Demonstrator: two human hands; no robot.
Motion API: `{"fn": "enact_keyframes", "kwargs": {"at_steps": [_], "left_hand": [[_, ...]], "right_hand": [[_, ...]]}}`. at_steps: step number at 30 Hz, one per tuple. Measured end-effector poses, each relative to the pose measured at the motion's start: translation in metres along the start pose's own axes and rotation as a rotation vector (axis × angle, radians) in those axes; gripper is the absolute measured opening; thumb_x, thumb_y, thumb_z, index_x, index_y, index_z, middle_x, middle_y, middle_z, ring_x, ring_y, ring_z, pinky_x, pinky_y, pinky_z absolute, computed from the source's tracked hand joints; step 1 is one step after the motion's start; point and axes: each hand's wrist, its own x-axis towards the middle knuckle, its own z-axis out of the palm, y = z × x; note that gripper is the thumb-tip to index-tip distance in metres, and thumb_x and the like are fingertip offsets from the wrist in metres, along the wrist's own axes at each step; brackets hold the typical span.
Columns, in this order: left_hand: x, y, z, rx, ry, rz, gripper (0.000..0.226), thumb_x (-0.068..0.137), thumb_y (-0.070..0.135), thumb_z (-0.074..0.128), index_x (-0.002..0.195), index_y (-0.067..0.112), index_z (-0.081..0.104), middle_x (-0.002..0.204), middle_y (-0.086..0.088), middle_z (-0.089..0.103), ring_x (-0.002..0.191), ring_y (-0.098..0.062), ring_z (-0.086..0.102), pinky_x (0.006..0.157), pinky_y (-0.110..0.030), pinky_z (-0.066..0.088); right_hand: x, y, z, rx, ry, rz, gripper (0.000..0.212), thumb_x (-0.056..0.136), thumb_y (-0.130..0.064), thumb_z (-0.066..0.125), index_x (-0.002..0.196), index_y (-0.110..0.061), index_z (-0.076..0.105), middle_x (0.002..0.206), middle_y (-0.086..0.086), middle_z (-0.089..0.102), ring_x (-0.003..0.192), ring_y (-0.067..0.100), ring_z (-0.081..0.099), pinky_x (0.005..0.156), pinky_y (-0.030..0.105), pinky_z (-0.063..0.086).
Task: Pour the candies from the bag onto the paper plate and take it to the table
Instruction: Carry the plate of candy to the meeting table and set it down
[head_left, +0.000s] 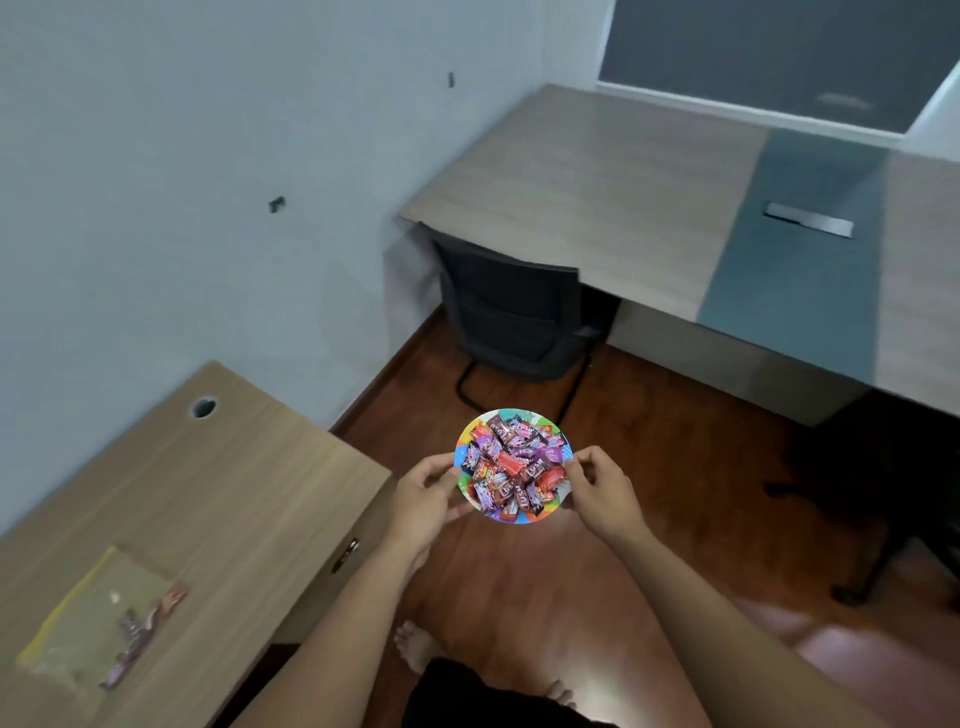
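Above the wooden floor (613, 545), between two desks, we find the paper plate (543, 419) held level and clear of any surface, heaped with wrapped candies (514, 465). The left hand (423, 501) has its grip closed on the plate's left rim, thumb on top and fingers beneath; the right hand (600, 491) pinches the right rim in the same way. The bag (96, 618) lies flat on the near tabletop (208, 493) at lower left, well apart from the plate, with a few candies seemingly left in or on it. We judge the pouring essentially done and the carrying step in hand. The large tabletop (597, 197) ahead is bare in its near part, and we take it as the likely destination, though the task does not say which. A black chair (519, 317) is tucked at its near-left edge. To do this step well, we advise keeping both rims at equal height, since the pile stands above the rim and a thin plate may flex under the load. We advise walking steadily, passing right of the chair, and lowering the plate flat before easing either hand away.
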Motion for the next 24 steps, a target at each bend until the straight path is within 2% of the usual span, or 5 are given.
{"fn": "enact_keyframes", "kwargs": {"at_steps": [11, 18, 19, 22, 24], "left_hand": [[0.021, 0.025, 0.148, 0.182, -0.275, 0.016, 0.019, 0.107, 0.017, 0.065, 0.118, 0.022, 0.079, 0.12, -0.001, 0.081, 0.112, -0.021, 0.08, 0.091, -0.047, 0.069], [0.071, 0.043, 0.236, 0.236, -0.389, 0.025, 0.022, 0.108, 0.015, 0.062, 0.126, 0.016, 0.076, 0.119, -0.002, 0.081, 0.103, -0.019, 0.083, 0.087, -0.044, 0.07], [0.081, 0.047, 0.248, 0.233, -0.404, 0.026, 0.022, 0.108, 0.014, 0.062, 0.126, 0.015, 0.076, 0.12, -0.003, 0.081, 0.104, -0.02, 0.083, 0.086, -0.044, 0.07], [0.111, 0.061, 0.284, 0.228, -0.441, 0.03, 0.022, 0.108, 0.012, 0.062, 0.125, 0.013, 0.076, 0.123, -0.008, 0.079, 0.108, -0.024, 0.081, 0.084, -0.043, 0.07], [0.132, 0.074, 0.307, 0.236, -0.458, 0.03, 0.021, 0.108, 0.013, 0.063, 0.123, 0.015, 0.076, 0.124, -0.008, 0.078, 0.111, -0.025, 0.08, 0.085, -0.043, 0.07]], "right_hand": [[-0.005, 0.047, -0.124, 0.107, 0.259, 0.132, 0.021, 0.109, -0.031, 0.06, 0.097, -0.015, 0.065, 0.087, 0.001, 0.082, 0.076, 0.011, 0.082, 0.072, 0.046, 0.071], [0.043, 0.068, -0.182, 0.09, 0.368, 0.173, 0.021, 0.111, -0.028, 0.058, 0.102, -0.012, 0.066, 0.091, -0.003, 0.08, 0.076, -0.002, 0.077, 0.057, 0.017, 0.057], [0.054, 0.069, -0.19, 0.081, 0.373, 0.176, 0.021, 0.111, -0.03, 0.058, 0.101, -0.013, 0.066, 0.091, -0.003, 0.08, 0.077, -0.002, 0.077, 0.059, 0.02, 0.058], [0.092, 0.077, -0.214, 0.061, 0.367, 0.197, 0.02, 0.108, -0.037, 0.059, 0.096, -0.023, 0.066, 0.09, -0.003, 0.082, 0.083, 0.009, 0.08, 0.076, 0.048, 0.066], [0.119, 0.079, -0.23, 0.068, 0.375, 0.198, 0.019, 0.107, -0.038, 0.06, 0.094, -0.024, 0.065, 0.088, -0.002, 0.083, 0.081, 0.014, 0.081, 0.08, 0.053, 0.066]]}}
